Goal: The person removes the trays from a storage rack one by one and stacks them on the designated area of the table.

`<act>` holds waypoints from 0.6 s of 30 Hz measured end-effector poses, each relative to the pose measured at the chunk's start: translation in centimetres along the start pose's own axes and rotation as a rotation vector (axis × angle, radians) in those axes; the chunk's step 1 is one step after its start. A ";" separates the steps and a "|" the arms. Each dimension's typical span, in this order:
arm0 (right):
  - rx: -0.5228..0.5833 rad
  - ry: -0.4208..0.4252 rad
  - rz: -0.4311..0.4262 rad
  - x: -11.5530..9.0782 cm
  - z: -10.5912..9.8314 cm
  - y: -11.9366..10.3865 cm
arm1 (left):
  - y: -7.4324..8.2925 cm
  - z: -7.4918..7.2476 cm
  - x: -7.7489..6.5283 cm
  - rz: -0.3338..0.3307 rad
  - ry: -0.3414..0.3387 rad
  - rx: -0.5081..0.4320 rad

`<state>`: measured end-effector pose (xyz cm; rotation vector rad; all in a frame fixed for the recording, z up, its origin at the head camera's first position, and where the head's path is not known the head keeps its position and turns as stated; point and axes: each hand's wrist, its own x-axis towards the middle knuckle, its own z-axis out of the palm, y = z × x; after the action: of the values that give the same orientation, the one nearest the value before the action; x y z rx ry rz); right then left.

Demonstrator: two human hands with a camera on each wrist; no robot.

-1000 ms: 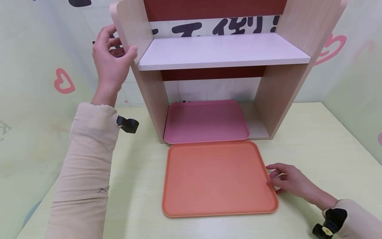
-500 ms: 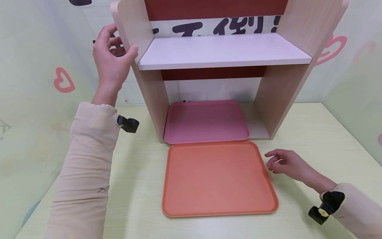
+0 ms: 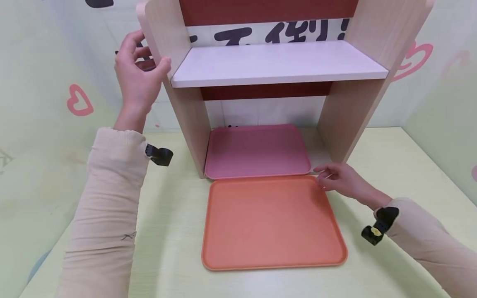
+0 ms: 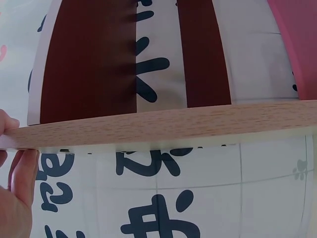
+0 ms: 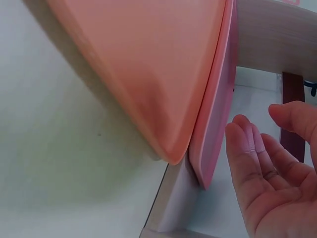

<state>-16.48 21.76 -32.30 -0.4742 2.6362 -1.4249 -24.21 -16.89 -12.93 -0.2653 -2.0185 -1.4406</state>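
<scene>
My left hand (image 3: 138, 78) grips the left side panel (image 3: 186, 120) of a wooden shelf unit high up. In the left wrist view, the thumb lies on one face of that panel (image 4: 163, 121) and the fingers on the other. A pink tray (image 3: 257, 151) lies on the unit's bottom board. In front of it an orange tray (image 3: 273, 225) rests on the table, its far edge against the pink tray's near edge. My right hand (image 3: 346, 182) hovers by the orange tray's far right corner, fingers loosely bent and holding nothing. In the right wrist view, both tray corners appear beside that hand (image 5: 277, 193).
A white middle shelf (image 3: 279, 64) spans the unit above the pink tray. The unit's right side panel (image 3: 352, 116) stands just behind my right hand. Walls printed with hearts and lettering close in the pale table (image 3: 171, 231) at the back and sides.
My right hand has left the orange tray's right edge and moved forward and left to the far right corner. The left hand keeps its hold, and the trays stay in place.
</scene>
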 end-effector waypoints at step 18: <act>-0.058 0.062 0.014 5.1 0.7 0.6 | -0.2 0.0 0.2 -0.005 -0.003 -0.005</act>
<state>-21.26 19.89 -32.91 -0.4239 2.7296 -1.3849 -24.43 -17.01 -12.98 -0.2656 -2.0196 -1.4493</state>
